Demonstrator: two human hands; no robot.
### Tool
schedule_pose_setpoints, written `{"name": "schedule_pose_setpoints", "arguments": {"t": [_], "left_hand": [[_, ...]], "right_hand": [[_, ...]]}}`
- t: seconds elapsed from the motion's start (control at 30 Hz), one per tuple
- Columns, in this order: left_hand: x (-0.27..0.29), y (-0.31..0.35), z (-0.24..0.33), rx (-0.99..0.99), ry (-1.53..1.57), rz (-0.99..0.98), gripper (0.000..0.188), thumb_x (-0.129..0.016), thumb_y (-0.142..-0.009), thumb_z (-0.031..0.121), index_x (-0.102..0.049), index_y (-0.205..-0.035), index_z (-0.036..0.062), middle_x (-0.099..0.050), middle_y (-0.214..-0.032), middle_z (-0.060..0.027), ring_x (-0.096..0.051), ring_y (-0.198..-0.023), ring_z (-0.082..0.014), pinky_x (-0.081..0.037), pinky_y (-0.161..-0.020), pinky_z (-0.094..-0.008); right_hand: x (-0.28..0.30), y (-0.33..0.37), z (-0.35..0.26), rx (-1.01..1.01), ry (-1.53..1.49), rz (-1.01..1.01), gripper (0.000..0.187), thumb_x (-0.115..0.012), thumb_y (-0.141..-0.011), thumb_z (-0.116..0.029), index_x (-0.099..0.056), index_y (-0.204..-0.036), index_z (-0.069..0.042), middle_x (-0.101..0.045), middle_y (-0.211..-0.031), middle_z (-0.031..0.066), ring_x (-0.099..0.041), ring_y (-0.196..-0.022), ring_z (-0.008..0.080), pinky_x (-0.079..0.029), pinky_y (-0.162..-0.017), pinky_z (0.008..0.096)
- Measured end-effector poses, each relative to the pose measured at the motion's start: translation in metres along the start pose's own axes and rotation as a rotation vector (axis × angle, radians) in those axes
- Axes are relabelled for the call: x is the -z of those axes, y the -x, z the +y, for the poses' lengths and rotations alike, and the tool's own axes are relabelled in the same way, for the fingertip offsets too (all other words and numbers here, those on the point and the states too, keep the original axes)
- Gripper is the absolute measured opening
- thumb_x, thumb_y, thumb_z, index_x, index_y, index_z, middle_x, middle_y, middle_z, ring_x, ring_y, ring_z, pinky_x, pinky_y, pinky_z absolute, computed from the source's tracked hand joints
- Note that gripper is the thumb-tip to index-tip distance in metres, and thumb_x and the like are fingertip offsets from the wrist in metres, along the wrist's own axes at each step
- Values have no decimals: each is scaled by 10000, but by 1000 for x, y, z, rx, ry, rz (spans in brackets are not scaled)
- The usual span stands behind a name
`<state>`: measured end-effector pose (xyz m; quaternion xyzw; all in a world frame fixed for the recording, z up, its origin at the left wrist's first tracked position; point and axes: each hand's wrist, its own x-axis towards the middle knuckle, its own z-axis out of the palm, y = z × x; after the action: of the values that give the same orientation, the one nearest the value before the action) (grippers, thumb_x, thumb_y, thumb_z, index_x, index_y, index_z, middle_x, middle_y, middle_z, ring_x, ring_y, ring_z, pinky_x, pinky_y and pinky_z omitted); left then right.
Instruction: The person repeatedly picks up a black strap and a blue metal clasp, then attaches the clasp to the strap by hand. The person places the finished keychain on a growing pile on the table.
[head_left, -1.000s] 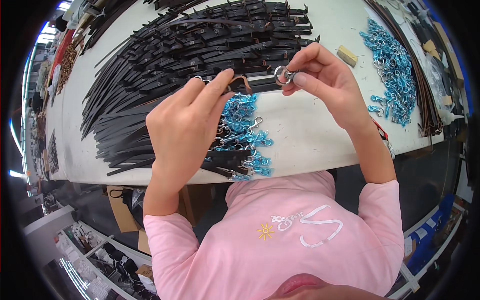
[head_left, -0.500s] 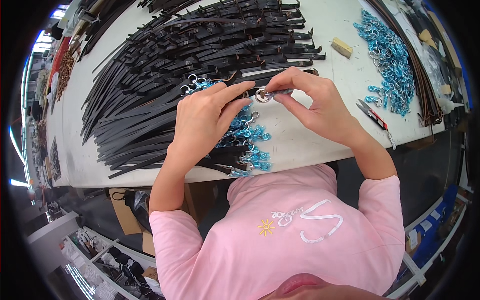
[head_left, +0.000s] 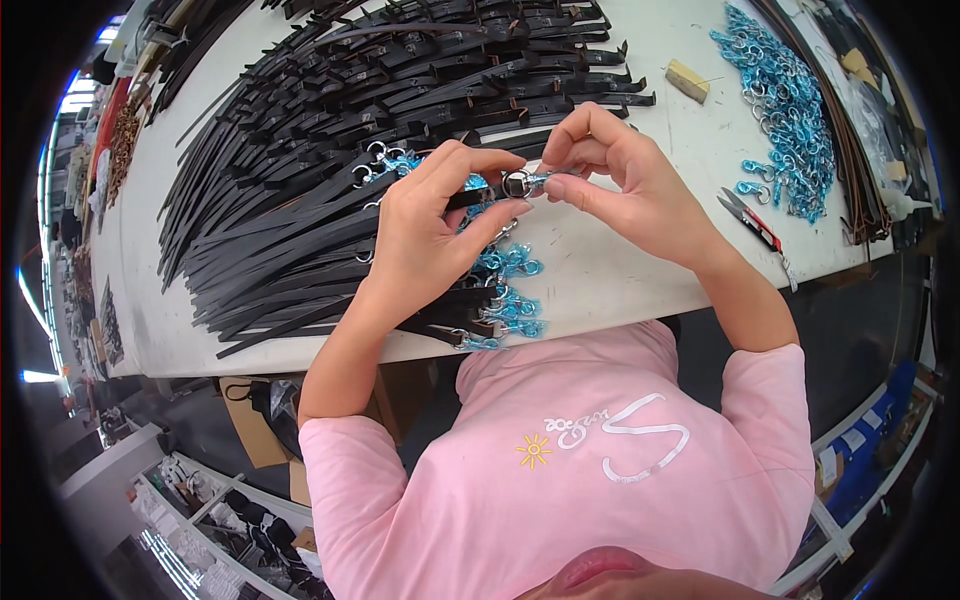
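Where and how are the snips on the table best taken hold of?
Probably by the red-and-black handle, from above, coming from the near edge of the table: the snips seem to lie flat, handle toward that edge, with the blades pointing away and leftward.

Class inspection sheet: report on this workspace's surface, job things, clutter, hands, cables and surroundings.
Surface: white table, black straps spread over its left part.
Job things: metal clasp at one black strap's end, too small to tell if threaded; blue-wrapped clasps piled right.
Clutter: red-handled snips, yellowish block.
Hands: left hand holds the strap; right hand pinches the clasp.
Cables: nothing seen.
Surroundings: shelving lower right, cardboard box below the table's near edge.
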<state>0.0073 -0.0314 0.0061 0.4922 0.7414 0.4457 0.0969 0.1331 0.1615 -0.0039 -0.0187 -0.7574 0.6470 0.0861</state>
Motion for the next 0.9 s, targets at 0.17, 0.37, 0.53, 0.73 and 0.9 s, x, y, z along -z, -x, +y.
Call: {"name": "schedule_pose_setpoints", "arguments": {"t": [0.17,0.37,0.53,0.73,0.9], "left_hand": [[0,0,1,20,7,-2,319,-831,-769,88,-731,-1072,89,-637,-829,-16,-603,-719,-106,-400,-504,-240],[-1,2,2,-38,40,21,317,-830,-761,73,-743,-1065,79,-638,-850,-25,-618,-771,-129,-432,-551,-257],[-5,3,13,-96,32,14,345,-843,-736,74,-749,-1068,69,-632,-888,-40,-619,-816,-157,-476,-628,-273],[-10,5,2,-116,62,40,371,-861,-714,92,-755,-1069,87,-627,-926,-58,-614,-793,-168,-484,-605,-284],[-16,6,10,-78,-73,-12,382,-856,-725,90,-755,-1094,99,-604,-946,-40,-585,-768,-139,-439,-562,-251]], "right_hand": [[-1,0,-4,22,74,15,200,-682,-932,-69,-572,-1094,-30,-697,-1006,52,-687,-976,158,-507,-854,295],[3,-1,-6,-31,-49,-57,246,-690,-951,-99,-601,-1159,-4,-655,-1035,45,-653,-966,110,-503,-884,268],[3,-5,2,-288,-403,-269,265,-711,-949,-226,-696,-1100,-8,-694,-919,22,-638,-884,91,-499,-843,248],[6,-8,4,-348,-463,-288,273,-757,-916,-286,-758,-997,-24,-695,-864,8,-612,-810,81,-481,-790,244],[3,-8,9,-377,-420,-292,269,-765,-903,-276,-755,-1007,-28,-691,-848,2,-623,-807,78,-498,-777,241]]}}
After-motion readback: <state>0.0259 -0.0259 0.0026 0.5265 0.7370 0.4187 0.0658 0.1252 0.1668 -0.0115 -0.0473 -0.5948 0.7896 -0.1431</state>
